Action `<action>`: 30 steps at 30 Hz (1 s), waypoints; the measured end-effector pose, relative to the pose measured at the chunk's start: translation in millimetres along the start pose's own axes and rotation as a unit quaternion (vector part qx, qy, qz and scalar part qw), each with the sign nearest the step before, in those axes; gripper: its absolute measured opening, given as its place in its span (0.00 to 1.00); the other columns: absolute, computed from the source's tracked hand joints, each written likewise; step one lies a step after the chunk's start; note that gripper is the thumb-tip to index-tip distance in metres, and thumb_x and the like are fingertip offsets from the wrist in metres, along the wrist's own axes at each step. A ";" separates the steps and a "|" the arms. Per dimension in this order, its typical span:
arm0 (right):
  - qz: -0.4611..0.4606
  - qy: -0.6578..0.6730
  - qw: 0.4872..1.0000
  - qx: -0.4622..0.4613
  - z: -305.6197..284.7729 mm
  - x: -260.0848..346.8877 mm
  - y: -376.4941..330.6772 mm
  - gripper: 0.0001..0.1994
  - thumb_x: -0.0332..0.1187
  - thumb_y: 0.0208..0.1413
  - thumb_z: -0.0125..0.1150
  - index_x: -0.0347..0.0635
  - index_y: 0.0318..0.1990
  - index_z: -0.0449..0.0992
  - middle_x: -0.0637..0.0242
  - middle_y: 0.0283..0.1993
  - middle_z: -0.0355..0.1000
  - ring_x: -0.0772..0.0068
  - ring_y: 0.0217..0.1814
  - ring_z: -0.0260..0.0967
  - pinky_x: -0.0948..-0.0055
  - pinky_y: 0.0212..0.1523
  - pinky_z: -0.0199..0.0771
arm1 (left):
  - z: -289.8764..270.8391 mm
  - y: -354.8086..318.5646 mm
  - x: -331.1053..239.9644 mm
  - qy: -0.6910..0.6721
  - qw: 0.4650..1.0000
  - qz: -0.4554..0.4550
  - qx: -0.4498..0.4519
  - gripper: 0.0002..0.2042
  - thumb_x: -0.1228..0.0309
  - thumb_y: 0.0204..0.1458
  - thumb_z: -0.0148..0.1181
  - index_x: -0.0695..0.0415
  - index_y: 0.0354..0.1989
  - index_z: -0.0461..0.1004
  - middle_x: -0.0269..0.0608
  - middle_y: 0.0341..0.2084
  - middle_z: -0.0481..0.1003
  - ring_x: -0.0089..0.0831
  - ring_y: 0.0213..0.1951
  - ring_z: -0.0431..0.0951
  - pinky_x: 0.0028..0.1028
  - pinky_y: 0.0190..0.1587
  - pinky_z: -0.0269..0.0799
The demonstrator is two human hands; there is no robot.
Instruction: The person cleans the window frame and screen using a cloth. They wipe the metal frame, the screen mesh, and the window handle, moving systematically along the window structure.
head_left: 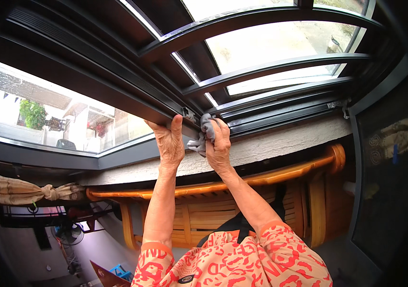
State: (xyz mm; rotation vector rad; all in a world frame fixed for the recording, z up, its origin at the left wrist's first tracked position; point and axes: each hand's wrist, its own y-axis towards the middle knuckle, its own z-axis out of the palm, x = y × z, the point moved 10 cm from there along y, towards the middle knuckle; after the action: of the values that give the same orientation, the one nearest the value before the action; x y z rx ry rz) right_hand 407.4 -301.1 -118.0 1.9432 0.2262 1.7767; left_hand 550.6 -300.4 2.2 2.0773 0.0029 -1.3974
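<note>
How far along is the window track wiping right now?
Done: cannot tell; no cleaned stretch stands out on the dark window track. In hand: right hand presses a grey cloth at the track's near end, left hand braced on the frame. Left: seemingly the track running right.

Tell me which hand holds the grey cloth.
The right hand grips the crumpled grey cloth against the dark metal window frame; the left hand only braces bare on that frame.

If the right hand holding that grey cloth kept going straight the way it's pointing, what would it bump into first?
Most likely the dark window frame: the right hand already presses the grey cloth against its track, so there is hardly any gap left, though depth is hard to judge.
</note>
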 end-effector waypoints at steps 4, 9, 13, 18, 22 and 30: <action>0.031 -0.052 0.998 0.026 3.0 -40.1 -15.5 0.26 0.15 0.39 0.53 0.39 0.51 0.68 0.51 0.53 0.62 0.47 0.49 0.61 0.56 0.51 0.61 | 0.5 0.0 -0.9 -0.004 1.000 0.001 -0.001 0.39 0.52 0.51 0.60 0.54 0.65 0.45 0.39 0.49 0.52 0.31 0.56 0.53 0.32 0.59 0.45; 0.127 -0.083 0.985 0.081 6.5 -76.8 -26.6 0.24 0.17 0.41 0.52 0.37 0.51 0.67 0.51 0.50 0.62 0.46 0.51 0.60 0.56 0.52 0.61 | 1.2 0.5 -1.7 -0.013 1.000 -0.003 0.004 0.39 0.52 0.51 0.60 0.54 0.65 0.45 0.39 0.49 0.52 0.32 0.56 0.53 0.32 0.59 0.45; 0.173 0.003 0.984 0.028 4.9 -43.7 -23.3 0.22 0.18 0.45 0.49 0.36 0.51 0.67 0.48 0.50 0.57 0.46 0.52 0.61 0.59 0.53 0.63 | 2.1 2.0 -5.8 0.004 1.000 0.011 0.001 0.38 0.53 0.51 0.60 0.54 0.64 0.45 0.39 0.49 0.52 0.31 0.54 0.53 0.32 0.58 0.46; 0.019 0.040 0.999 -0.013 -2.9 44.4 4.0 0.24 0.19 0.45 0.57 0.40 0.54 0.67 0.51 0.55 0.58 0.52 0.55 0.61 0.65 0.51 0.66 | 1.2 -1.4 5.5 -0.007 0.999 -0.031 0.020 0.37 0.54 0.52 0.60 0.55 0.62 0.46 0.39 0.48 0.52 0.30 0.53 0.54 0.31 0.57 0.47; -0.105 -0.006 0.994 -0.032 -0.1 53.4 -9.1 0.30 0.17 0.38 0.64 0.41 0.54 0.65 0.50 0.56 0.55 0.52 0.54 0.61 0.63 0.50 0.67 | 1.9 -1.7 0.0 -0.026 0.999 -0.019 0.006 0.36 0.54 0.51 0.60 0.55 0.62 0.47 0.39 0.48 0.52 0.30 0.53 0.53 0.31 0.57 0.47; 0.019 -0.090 0.994 0.053 15.6 -48.1 -55.1 0.28 0.15 0.34 0.63 0.43 0.47 0.64 0.53 0.54 0.55 0.49 0.52 0.62 0.60 0.45 0.75 | 0.2 -0.5 -3.7 0.012 1.000 0.003 0.001 0.38 0.53 0.51 0.61 0.53 0.64 0.46 0.39 0.49 0.52 0.30 0.55 0.52 0.32 0.58 0.45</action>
State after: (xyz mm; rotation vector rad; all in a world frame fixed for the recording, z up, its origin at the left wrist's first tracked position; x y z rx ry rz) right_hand 427.1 -278.4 -186.5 2.1822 0.2263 1.6301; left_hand 548.6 -298.9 5.0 2.0953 0.0049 -1.3688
